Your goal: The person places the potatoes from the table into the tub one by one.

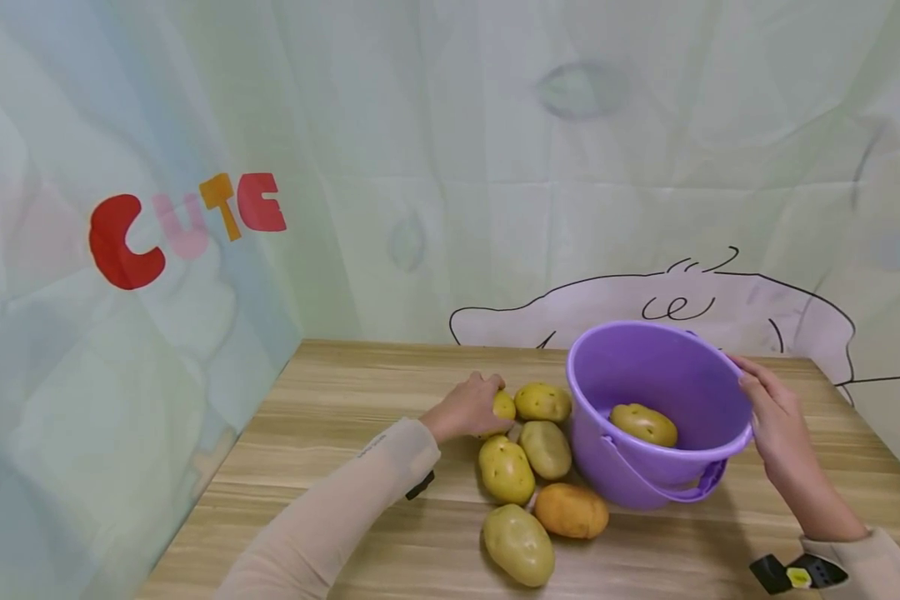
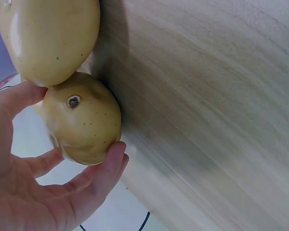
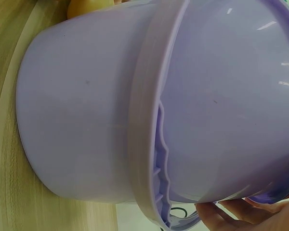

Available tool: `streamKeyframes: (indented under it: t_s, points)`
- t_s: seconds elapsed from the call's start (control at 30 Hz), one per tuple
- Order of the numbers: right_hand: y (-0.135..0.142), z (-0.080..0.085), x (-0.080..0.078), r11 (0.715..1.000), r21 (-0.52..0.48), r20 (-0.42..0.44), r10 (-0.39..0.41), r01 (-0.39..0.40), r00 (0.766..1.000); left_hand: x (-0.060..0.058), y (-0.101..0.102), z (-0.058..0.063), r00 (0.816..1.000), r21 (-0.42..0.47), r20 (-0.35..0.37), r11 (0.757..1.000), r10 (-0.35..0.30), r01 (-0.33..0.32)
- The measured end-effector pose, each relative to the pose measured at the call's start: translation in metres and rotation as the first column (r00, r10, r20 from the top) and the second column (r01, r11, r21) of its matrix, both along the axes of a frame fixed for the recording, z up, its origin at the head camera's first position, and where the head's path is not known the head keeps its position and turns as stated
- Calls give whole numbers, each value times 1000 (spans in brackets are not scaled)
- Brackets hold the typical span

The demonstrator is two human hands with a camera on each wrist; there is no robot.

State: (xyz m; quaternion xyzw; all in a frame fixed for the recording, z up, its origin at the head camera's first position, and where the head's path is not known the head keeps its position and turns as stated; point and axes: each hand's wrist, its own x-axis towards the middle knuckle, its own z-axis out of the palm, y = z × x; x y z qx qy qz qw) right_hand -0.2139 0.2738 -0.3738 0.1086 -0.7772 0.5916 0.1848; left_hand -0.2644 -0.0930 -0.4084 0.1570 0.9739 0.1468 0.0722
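My left hand holds a yellow potato at the back left of a group of potatoes. In the left wrist view the thumb and fingers curl round it, and another potato touches it. To the right stands a purple bucket, tilted a little, with one potato inside. My right hand grips the bucket's rim on its right side; in the right wrist view its fingers lie along the rim. The bucket's handle hangs down in front.
On the wooden table, left of the bucket, lie several more potatoes, among them an orange-brown one and a pale one nearest the front. A printed cloth hangs behind the table and along its left side.
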Motion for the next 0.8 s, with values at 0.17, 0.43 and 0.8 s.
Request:
streamKeyframes:
  t_s: [0.17, 0.43, 0.8]
  points:
    - [0, 0, 0, 1000, -21, 3, 13, -13, 1000, 0, -1, -2, 1000, 5, -2, 1000, -5, 5]
    - [-1, 0, 1, 1000, -8, 3, -9, 9, 1000, -1, -1, -3, 1000, 4, 20, 1000, 2, -2]
    - [-1, 1, 0, 1000, -10, 6, -10, 10, 1000, -3, 0, -5, 999, 17, 37, 1000, 16, -17]
